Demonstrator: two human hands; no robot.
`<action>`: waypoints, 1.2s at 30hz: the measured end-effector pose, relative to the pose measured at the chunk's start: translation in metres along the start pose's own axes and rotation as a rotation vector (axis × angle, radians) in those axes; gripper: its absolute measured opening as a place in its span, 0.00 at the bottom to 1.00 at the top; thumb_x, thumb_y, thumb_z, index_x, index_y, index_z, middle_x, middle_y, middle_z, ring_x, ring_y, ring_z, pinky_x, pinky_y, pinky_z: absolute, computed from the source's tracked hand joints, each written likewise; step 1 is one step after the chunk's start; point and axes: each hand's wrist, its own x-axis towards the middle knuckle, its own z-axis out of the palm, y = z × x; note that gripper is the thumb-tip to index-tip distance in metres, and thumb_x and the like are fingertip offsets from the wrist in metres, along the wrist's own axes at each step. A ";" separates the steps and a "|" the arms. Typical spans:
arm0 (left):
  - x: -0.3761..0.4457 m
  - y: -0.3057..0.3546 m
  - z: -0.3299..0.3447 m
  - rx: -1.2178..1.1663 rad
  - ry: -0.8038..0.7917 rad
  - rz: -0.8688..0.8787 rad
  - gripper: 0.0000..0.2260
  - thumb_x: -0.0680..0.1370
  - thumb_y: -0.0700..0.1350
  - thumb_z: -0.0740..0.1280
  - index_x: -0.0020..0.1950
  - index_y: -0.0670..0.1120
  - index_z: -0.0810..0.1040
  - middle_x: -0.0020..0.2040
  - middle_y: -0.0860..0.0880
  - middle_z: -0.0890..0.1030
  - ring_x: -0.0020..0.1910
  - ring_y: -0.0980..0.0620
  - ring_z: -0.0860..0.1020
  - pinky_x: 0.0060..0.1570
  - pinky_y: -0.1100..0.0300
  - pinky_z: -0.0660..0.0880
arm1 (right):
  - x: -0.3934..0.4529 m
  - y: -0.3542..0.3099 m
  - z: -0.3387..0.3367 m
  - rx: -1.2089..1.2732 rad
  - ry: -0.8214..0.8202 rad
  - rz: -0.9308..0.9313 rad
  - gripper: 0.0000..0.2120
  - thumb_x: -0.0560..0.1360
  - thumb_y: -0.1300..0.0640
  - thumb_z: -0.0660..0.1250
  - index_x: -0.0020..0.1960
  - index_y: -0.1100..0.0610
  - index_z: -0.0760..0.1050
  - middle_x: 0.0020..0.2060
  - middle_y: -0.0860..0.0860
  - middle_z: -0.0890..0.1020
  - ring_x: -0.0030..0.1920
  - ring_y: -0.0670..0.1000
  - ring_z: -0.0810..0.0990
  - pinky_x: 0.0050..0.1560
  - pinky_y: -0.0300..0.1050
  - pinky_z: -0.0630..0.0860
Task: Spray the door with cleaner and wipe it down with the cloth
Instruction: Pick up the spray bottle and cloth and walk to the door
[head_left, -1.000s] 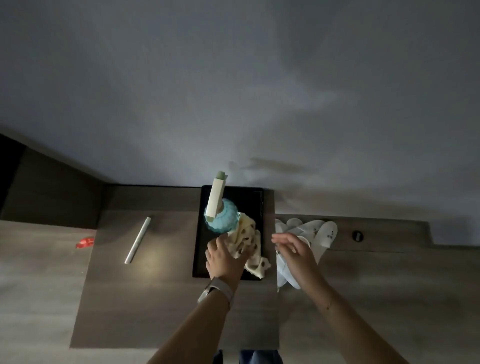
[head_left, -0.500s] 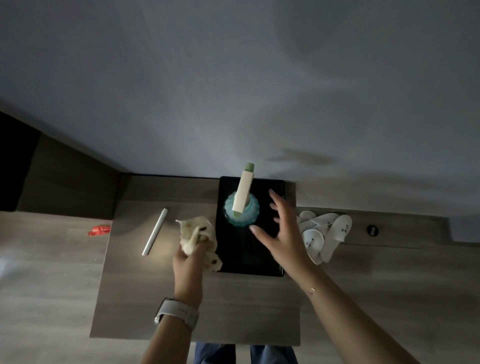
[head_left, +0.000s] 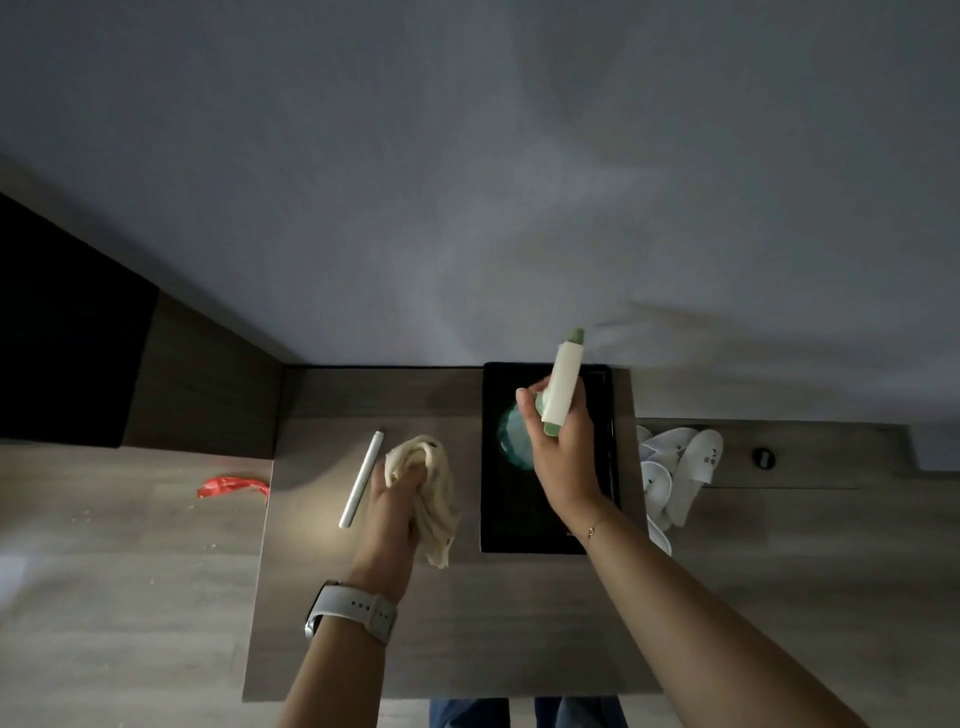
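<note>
While the spray bottle (head_left: 558, 395) stands over the black tray (head_left: 602, 499), I see my right hand (head_left: 563, 457) wrapped round its neck; my left hand (head_left: 389, 506) clutches the bunched cloth (head_left: 431, 483) beside the tray.

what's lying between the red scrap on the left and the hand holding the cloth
In the head view, a slim white stick lies on the wooden surface between the red scrap and the left hand gripping the cloth.
</note>
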 end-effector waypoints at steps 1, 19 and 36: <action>-0.005 0.004 -0.002 0.010 -0.034 0.026 0.05 0.81 0.44 0.63 0.56 0.49 0.76 0.44 0.47 0.79 0.41 0.50 0.79 0.38 0.53 0.76 | -0.005 -0.007 -0.004 0.000 0.025 0.008 0.09 0.77 0.53 0.67 0.49 0.59 0.71 0.40 0.48 0.78 0.42 0.44 0.79 0.46 0.33 0.73; -0.180 0.074 0.165 0.482 -0.642 0.129 0.18 0.78 0.55 0.65 0.41 0.40 0.77 0.33 0.38 0.75 0.32 0.42 0.75 0.36 0.50 0.71 | -0.145 -0.190 -0.256 0.301 0.533 0.243 0.18 0.72 0.55 0.71 0.58 0.60 0.74 0.35 0.51 0.83 0.34 0.43 0.82 0.36 0.33 0.76; -0.443 -0.077 0.572 0.724 -1.189 0.589 0.16 0.83 0.44 0.61 0.35 0.44 0.75 0.27 0.54 0.77 0.26 0.59 0.76 0.29 0.70 0.71 | -0.240 -0.190 -0.673 0.180 1.047 -0.150 0.20 0.75 0.65 0.68 0.66 0.54 0.71 0.51 0.44 0.82 0.57 0.48 0.80 0.53 0.38 0.79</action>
